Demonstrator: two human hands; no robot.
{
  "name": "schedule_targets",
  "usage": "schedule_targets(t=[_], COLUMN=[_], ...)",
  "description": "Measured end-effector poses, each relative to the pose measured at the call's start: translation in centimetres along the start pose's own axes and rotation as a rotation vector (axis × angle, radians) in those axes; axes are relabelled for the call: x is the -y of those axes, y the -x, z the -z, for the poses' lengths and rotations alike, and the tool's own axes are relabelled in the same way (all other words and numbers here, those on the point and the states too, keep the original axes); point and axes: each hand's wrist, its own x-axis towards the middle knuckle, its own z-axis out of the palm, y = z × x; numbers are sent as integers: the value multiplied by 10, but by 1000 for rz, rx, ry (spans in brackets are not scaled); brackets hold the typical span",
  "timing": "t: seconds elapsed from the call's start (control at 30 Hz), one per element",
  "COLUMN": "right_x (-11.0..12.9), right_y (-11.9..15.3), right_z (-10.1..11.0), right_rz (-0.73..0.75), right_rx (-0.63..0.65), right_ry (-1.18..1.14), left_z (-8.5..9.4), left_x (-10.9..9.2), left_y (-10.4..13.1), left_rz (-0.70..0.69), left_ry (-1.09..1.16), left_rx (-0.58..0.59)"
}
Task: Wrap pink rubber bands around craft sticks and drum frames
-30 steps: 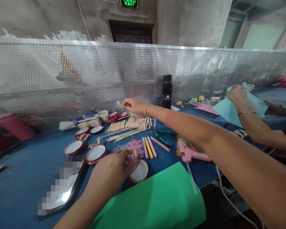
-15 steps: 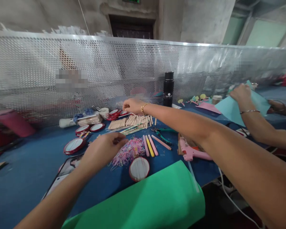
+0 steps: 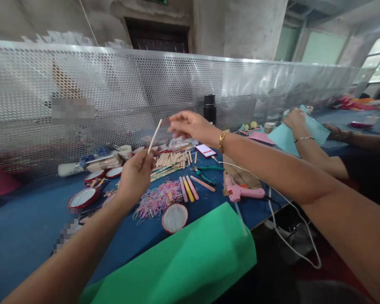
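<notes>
Pinched in my left hand (image 3: 136, 173) is a thin pale wooden stick (image 3: 155, 136), tilted with its free end up. My right hand (image 3: 193, 126) is in the air to the right of the stick, fingers apart and holding nothing. Below the hands lies a pile of flat wooden sticks (image 3: 171, 158). Nearer to me are a tangle of pink and purple rubber bands (image 3: 155, 199), several pastel sticks (image 3: 189, 188) and a round white disc with a red rim (image 3: 175, 218).
A pink glue gun (image 3: 243, 192) and green-handled pliers (image 3: 205, 174) lie right of centre. Green sheet material (image 3: 183, 261) covers the front edge. A phone (image 3: 205, 150) with a white cable and a black bottle (image 3: 210, 109) stand behind. A co-worker's hands hold a light blue sheet (image 3: 288, 139).
My left hand has risen from the rubber bands and now holds the stick upright. My right hand has lifted off the pile and opened. The view has turned right.
</notes>
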Motion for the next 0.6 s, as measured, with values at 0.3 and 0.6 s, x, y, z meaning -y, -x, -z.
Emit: schedule_targets(t=[0.3,0.6], right_x=[-88,-82], right_y=[78,79], right_z=[14,-8], right_rz=[-347,-408], right_rx=[79,-133], right_ry=[405,293], left_z=[0,13], left_x=[29,30], left_y=[9,38], left_rz=[63,69], left_ry=[-123,-321], left_rx=[41,81])
